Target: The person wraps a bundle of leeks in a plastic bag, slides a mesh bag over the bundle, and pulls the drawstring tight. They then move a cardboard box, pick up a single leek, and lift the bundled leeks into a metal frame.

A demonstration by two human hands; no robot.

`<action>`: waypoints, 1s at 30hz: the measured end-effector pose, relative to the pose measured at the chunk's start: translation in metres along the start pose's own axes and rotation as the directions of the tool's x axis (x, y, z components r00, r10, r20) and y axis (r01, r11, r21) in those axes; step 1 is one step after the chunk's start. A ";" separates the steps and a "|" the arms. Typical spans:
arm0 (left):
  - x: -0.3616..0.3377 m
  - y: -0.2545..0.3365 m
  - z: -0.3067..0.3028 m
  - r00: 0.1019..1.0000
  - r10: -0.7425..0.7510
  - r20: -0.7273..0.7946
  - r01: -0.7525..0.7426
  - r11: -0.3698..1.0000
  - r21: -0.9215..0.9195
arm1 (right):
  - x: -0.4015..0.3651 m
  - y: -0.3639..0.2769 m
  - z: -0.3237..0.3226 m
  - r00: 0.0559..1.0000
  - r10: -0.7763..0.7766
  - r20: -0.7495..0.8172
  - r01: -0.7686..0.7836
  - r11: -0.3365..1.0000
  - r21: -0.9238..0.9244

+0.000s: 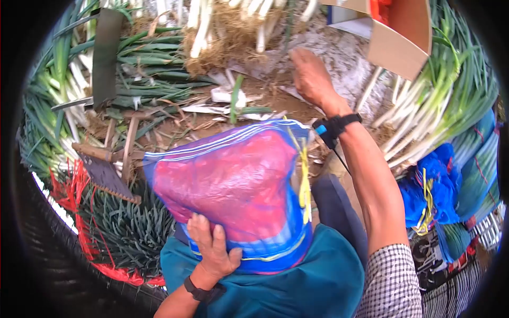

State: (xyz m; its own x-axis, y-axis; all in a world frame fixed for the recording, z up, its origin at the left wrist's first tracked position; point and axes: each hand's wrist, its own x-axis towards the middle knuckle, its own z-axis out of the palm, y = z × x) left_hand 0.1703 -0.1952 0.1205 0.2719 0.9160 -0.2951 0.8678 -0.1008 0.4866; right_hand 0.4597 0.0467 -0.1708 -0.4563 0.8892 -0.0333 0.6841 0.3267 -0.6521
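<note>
A bag (228, 185), blue with red or pink showing through, lies across my lap, with white stripes along its far edge. My left hand (214, 252) lies on its near side, fingers apart. My right hand (313, 79) reaches forward over the soiled ground, clear of the bag. Its fingers point away and are mostly hidden, so whether they hold anything does not show. Just left of it are the rooty ends of a bundle of green onions (254, 26). A yellow cord (304, 183) hangs along the bag's right side.
More green onions (424, 100) lie at right under an open cardboard box (400, 47). Further green onions (151, 63) are stacked at left, beside a dark metal plate (107, 55) and a wooden stand (130, 148). Blue bags (437, 183) sit at far right.
</note>
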 end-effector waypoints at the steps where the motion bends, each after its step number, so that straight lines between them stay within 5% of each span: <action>1: 0.000 0.000 -0.002 1.000 -0.006 0.012 0.006 1.000 -0.007 | 0.006 -0.006 0.022 0.986 -0.117 0.117 0.108 0.991 0.079; 2: -0.001 -0.001 -0.003 1.000 -0.007 0.022 0.007 1.000 -0.002 | 0.009 -0.012 0.039 0.945 -0.238 0.226 0.204 0.965 0.163; 3: -0.003 -0.001 -0.003 1.000 -0.011 0.027 0.011 1.000 -0.006 | -0.006 -0.045 0.026 0.837 -0.060 0.544 -0.085 0.968 0.237; 4: -0.002 -0.001 -0.001 1.000 -0.010 0.023 0.010 1.000 -0.015 | -0.018 -0.053 0.023 0.717 -0.104 0.689 -0.199 0.917 0.345; 6: -0.001 -0.002 0.001 1.000 -0.003 0.006 0.003 1.000 -0.012 | -0.052 -0.060 0.012 0.893 0.115 0.435 -0.356 0.772 0.527; 8: -0.001 -0.001 0.002 1.000 -0.005 -0.002 0.005 1.000 -0.016 | -0.066 -0.027 0.000 0.953 0.290 0.092 -0.303 0.935 0.186; 9: -0.001 -0.002 0.001 1.000 -0.009 0.013 0.009 1.000 -0.009 | -0.063 -0.019 -0.016 0.954 0.297 0.050 -0.295 0.954 -0.054; 10: 0.000 -0.002 0.001 1.000 -0.010 0.011 0.010 1.000 0.000 | -0.064 -0.021 -0.028 0.869 0.391 0.303 -0.387 0.919 -0.078; 12: 0.001 -0.002 0.000 1.000 0.005 0.011 -0.006 1.000 0.013 | -0.083 -0.033 -0.031 0.498 0.508 0.703 -0.553 0.811 -0.194; 14: 0.003 -0.001 -0.001 1.000 0.012 0.018 -0.012 1.000 0.015 | -0.129 -0.060 -0.021 0.702 0.363 0.613 -0.511 0.856 0.078; 19: 0.009 0.002 -0.004 0.999 0.032 -0.002 -0.031 0.999 0.043 | -0.171 -0.118 -0.068 0.644 0.512 0.568 -0.680 0.724 0.118; 22: 0.010 0.002 -0.001 0.999 0.053 -0.005 -0.053 0.997 0.058 | -0.172 -0.073 -0.066 0.632 0.545 0.551 -0.506 0.828 -0.240; 24: 0.007 -0.002 0.000 0.999 0.054 -0.002 -0.053 0.997 0.056 | -0.164 -0.032 -0.045 0.850 0.475 0.226 -0.392 0.858 -0.330; 27: 0.007 0.001 -0.001 0.999 0.038 -0.009 -0.037 0.998 0.053 | -0.146 -0.014 -0.023 0.845 0.530 0.080 -0.471 0.805 -0.361; 28: 0.009 -0.001 -0.002 0.999 0.038 -0.009 -0.037 0.997 0.067 | -0.163 -0.027 -0.012 0.824 0.527 0.211 -0.394 0.798 -0.456; 30: 0.009 0.003 -0.002 0.999 0.041 -0.001 -0.041 0.998 0.053 | -0.209 -0.041 0.017 0.590 0.445 0.674 -0.425 0.881 -0.209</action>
State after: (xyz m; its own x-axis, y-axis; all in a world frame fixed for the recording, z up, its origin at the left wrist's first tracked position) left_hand 0.1740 -0.1863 0.1212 0.3066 0.9114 -0.2744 0.8768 -0.1582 0.4542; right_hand 0.5167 -0.1579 -0.1502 -0.3486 0.4533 -0.8204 0.9154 -0.0234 -0.4019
